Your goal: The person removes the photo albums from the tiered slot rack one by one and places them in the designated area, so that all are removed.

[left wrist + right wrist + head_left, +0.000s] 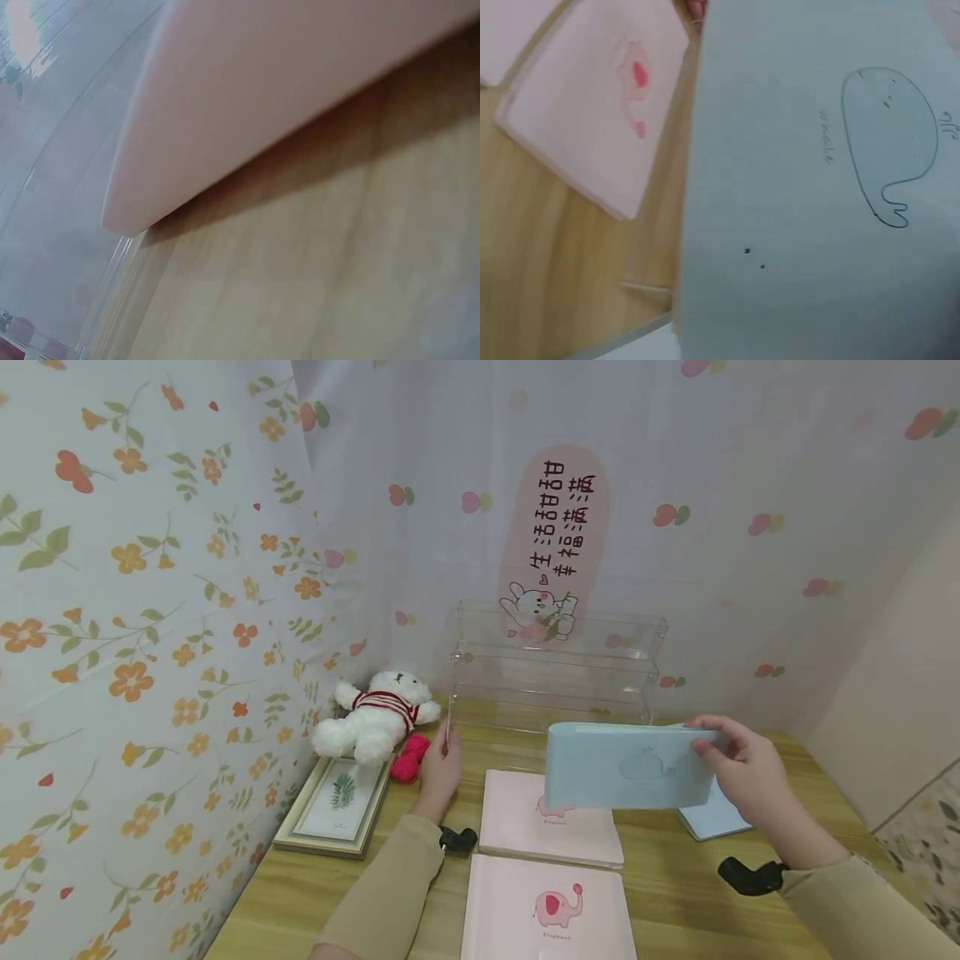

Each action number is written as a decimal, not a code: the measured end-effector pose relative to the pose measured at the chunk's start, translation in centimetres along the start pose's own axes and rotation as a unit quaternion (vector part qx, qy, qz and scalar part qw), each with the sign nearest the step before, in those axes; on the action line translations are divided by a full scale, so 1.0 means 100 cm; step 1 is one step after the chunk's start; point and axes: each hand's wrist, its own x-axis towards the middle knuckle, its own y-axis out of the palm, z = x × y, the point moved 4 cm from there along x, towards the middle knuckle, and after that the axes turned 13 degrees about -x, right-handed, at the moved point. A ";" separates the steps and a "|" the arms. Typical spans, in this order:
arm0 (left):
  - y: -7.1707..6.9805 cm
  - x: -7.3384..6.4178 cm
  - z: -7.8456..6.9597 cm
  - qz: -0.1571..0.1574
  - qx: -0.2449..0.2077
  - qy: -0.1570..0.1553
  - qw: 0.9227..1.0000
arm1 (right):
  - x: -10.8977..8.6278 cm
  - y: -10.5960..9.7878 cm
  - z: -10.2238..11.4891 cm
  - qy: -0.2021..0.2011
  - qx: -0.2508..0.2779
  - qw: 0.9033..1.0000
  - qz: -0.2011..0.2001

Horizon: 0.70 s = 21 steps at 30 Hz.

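Note:
My right hand (753,772) grips the right end of a light blue notebook (630,768), raised above the table and nearly level with my view. A whale outline and the word "Whale" show on its cover (780,150) in the right wrist view. Toward the left, my left hand (441,772) holds a thin pink notebook (262,97), seen edge-on in the head view. Its lower corner comes down by the table, at the clear tiered rack (555,672). Two pink elephant notebooks lie below, a far one (517,827) partly covered by the blue notebook and a near one (510,902).
Another light blue notebook (716,818) lies flat under my right hand. On the left are a white teddy bear (375,718) in a striped shirt, a bundle of red yarn (408,760) and a framed leaf picture (333,806). Patterned curtain surrounds the wooden table (675,902).

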 end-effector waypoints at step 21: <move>-0.006 -0.007 -0.002 0.009 -0.012 0.020 1.000 | -0.067 0.000 -0.117 0.088 -0.018 0.966 0.242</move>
